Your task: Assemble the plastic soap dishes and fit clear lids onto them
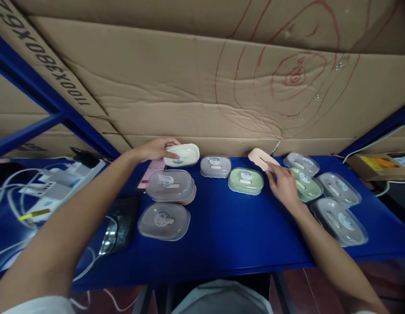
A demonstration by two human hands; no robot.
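At the back left of the table, my left hand [158,149] grips the edge of a cream soap box [189,153], which is tilted and has a round sticker. My right hand [283,179] pinches the near end of a flat peach slotted plate [259,158], tilted up near the cardboard. Between the hands stand a grey soap box [215,167] with a clear lid and a green soap box [246,182]. Another green soap box [307,187] lies just right of my right hand, partly behind it.
Clear-lidded boxes [165,222] sit at the left, one pair stacked, and several more [340,222] at the right. A phone [152,174], a black device [119,226] and a cabled power strip [55,187] lie left. Cardboard [176,87] walls the back; a carton [369,167] stands right.
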